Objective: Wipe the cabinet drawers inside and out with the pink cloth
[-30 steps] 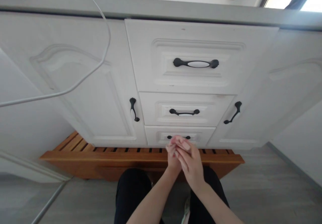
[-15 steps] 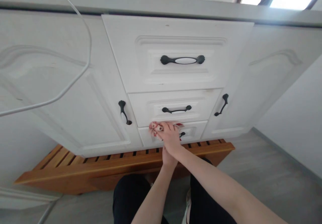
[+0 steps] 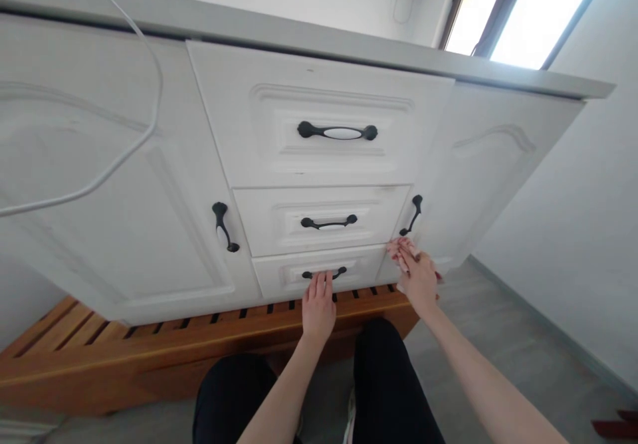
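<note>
My left hand [image 3: 319,308] is at the bottom drawer [image 3: 272,278], its fingers hooked over the dark drawer handle [image 3: 341,272]. Bunched in my right hand [image 3: 421,284] is a red-and-white cloth [image 3: 401,250]. The cloth touches the white front near the right edge of the bottom drawer, just under the right door handle [image 3: 413,215]. All the drawers are closed. Part of the bottom handle is hidden behind my left fingers.
A slatted wooden bench [image 3: 199,337] runs along the cabinet's foot, in front of my knees. A white cable [image 3: 149,121] hangs across the left door [image 3: 100,218]. Above lies the countertop edge [image 3: 279,35]; a wall [image 3: 573,231] stands to the right.
My hands have parted. The right one has carried the cloth rightward from the bottom drawer to its right edge; the left has come onto the bottom handle. The view has shifted right.
</note>
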`<state>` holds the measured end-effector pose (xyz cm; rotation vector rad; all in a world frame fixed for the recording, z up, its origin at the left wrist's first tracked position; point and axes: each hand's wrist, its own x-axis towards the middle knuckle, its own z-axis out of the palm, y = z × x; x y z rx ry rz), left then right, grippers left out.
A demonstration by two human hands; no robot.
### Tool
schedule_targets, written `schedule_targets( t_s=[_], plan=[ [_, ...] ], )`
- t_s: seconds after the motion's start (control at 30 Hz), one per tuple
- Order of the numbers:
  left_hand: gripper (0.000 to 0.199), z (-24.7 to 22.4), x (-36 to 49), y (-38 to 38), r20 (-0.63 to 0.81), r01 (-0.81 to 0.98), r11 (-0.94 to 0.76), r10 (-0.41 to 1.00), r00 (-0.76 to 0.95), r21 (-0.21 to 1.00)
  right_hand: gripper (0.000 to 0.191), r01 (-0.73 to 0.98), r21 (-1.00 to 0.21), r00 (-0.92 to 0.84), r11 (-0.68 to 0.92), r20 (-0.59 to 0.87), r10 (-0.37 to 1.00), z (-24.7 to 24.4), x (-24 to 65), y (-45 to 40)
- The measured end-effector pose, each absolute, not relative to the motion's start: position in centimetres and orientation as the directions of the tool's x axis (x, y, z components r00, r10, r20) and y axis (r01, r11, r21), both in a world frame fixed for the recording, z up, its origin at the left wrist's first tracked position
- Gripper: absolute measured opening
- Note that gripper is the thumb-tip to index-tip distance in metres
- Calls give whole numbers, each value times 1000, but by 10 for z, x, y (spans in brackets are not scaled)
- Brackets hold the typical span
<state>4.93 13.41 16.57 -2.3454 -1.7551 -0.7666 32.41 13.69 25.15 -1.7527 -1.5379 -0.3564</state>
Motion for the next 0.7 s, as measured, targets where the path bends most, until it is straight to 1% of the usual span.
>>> schedule_targets(
  t_s=[0.1,0.17,0.23,0.3,0.33,0.4,0.47,0.6,0.7],
  plan=[
    [81,167,51,133,460,930,-312,866,195,194,47,746,-653,376,133,578,724,219,332,104],
    [80,170,52,131,449,934,-299,874,186,196,46,574,-811,480,115,447,755,190,329,75],
    [77,174,53,129,426,935,-285,888,175,211,50,377,-926,554,23,246,795,162,322,45],
    [74,180,54,129,399,936,-271,902,164,227,55,231,-970,577,-80,71,813,142,315,22],
    [71,183,55,130,389,937,-263,908,158,231,56,187,-976,578,-115,15,816,136,311,14],
    [65,188,56,131,376,941,-244,915,144,235,57,150,-978,568,-142,-32,822,135,304,7],
    [60,192,58,132,372,944,-225,920,125,239,56,135,-983,556,-122,-26,831,145,298,8],
    [53,193,63,120,376,950,-188,923,84,250,50,107,-993,541,-52,14,841,182,288,16],
    [53,186,65,96,406,949,-196,910,83,246,49,151,-988,516,-9,71,854,209,279,14]
  ],
)
